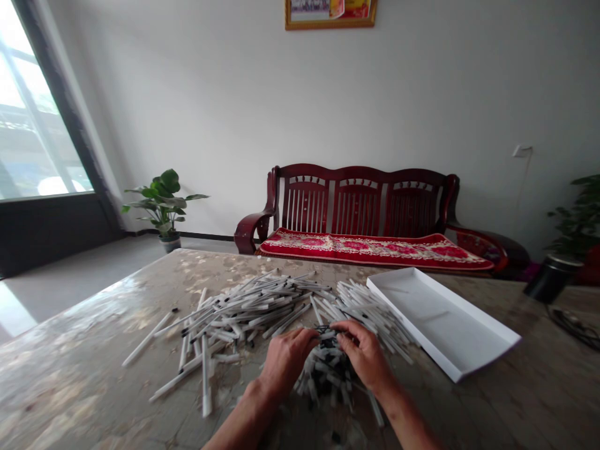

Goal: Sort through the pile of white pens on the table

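My left hand [291, 351] and my right hand [364, 353] meet low in the middle of the head view. Both have their fingers closed, the tips close together around small dark and pale pieces too small to make out. Just below them lies a heap of short translucent caps with dark parts [323, 375]. Beyond my left hand spreads a loose pile of slim white pen-like tubes [262, 300], some with black ends. Another bunch of white tubes [363, 306] lies beyond my right hand, against the white tray.
A shallow white tray [450, 319] at the right holds a couple of thin pieces. The patterned tabletop [94, 369] ends before a dark red wooden bench [359, 200]. A black pot [553, 278] and dark cables [576, 328] are at the far right.
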A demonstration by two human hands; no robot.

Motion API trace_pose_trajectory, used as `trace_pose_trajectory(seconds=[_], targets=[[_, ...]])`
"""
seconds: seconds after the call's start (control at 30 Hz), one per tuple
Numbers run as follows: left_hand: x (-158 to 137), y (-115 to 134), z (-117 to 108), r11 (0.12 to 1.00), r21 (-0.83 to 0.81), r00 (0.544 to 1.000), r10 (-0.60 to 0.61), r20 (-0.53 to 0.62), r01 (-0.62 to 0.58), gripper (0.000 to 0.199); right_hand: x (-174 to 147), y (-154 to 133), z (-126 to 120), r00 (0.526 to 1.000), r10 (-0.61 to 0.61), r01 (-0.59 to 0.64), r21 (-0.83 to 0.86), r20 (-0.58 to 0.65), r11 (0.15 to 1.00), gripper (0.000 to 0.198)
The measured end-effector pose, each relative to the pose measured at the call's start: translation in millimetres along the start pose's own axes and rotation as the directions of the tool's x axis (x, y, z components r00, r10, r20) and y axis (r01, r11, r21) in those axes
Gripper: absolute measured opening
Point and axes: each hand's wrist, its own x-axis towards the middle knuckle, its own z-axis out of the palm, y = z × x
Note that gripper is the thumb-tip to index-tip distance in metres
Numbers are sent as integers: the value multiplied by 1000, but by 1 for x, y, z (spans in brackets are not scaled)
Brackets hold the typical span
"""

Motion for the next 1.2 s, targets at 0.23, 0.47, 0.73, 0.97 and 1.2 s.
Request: trace_pose_trajectory(seconds=[0.23,0.47,0.73,0.97,1.2], targets=[[0,0,1,999,9,999,37,0,-37,21,0,1,2,998,64,-62,-111,11,992,40],[-1,-1,1,1000,18,1000,22,17,-22,18,0,7,5,994,112,-111,96,-4,989,35],[0,-2,1,998,10,993,-68,92,67,17,3,13,1,983,174,-177,41,64,983,28],[-1,-7,-1,986,-6,980,-162,115,164,16,6,12,-4,996,89,-89,-58,-11,994,19],[-2,-2,7,997,-20,992,-72,100,74,13,0,4,-2,998,43,-35,-148,53,988,34]])
